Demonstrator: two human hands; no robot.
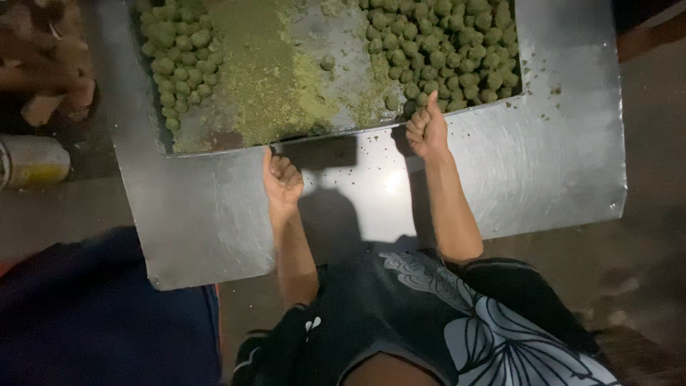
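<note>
A shallow metal tray lies on a large steel sheet. It holds green powder in the middle and heaps of small green balls at the left and right. One ball sits alone in the centre. My left hand is curled against the tray's near rim with the thumb pointing up along the edge. My right hand is closed on the same rim further right, its thumb raised beside the right heap of balls.
Another person's hand is at the top left, beyond the sheet. A yellow and white can lies on its side at the left. Dark blue cloth fills the lower left. Bare floor is at the right.
</note>
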